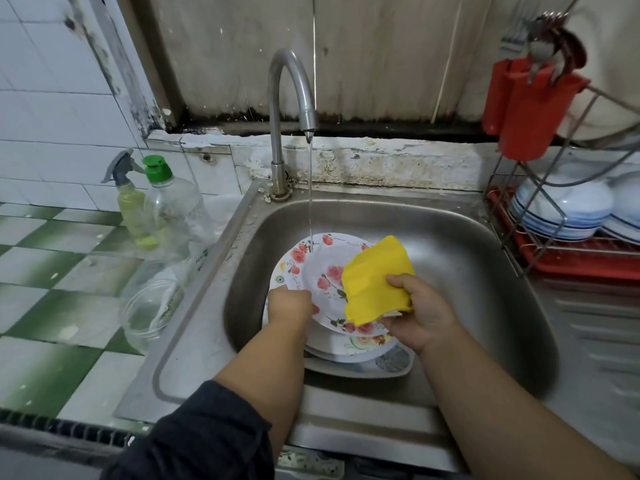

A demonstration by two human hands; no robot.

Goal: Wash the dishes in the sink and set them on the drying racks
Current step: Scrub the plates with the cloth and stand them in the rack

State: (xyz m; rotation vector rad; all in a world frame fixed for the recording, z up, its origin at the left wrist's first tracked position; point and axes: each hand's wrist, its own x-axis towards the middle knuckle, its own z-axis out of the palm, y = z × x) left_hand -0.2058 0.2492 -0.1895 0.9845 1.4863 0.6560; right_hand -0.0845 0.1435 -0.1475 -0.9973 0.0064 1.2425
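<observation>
Below my camera, the steel sink (450, 237) fills most of the view, set into a green-and-white tiled worktop (52, 271). At the right stands the drying rack (571, 258), a wire frame over a red tray, with stacked white bowls (568, 209) resting in it and a red cutlery holder (533, 112) hung on its upper rail. A curved tap (287, 109) rises behind the basin, and a thin stream of water falls from it onto the floral plate (311, 268). That plate sits tilted over a short stack of other plates (360, 351) on the sink floor. On the worktop at the left I see a clear bottle with a green cap (173, 209), a spray bottle (130, 199) just behind it, and a clear glass bowl (149, 313) nearer to me. My left hand (289, 304) grips the floral plate by its near rim, fingers curled over the edge. My right hand (420, 311) pinches a yellow sponge (377, 278), which lies against the plate's face.
</observation>
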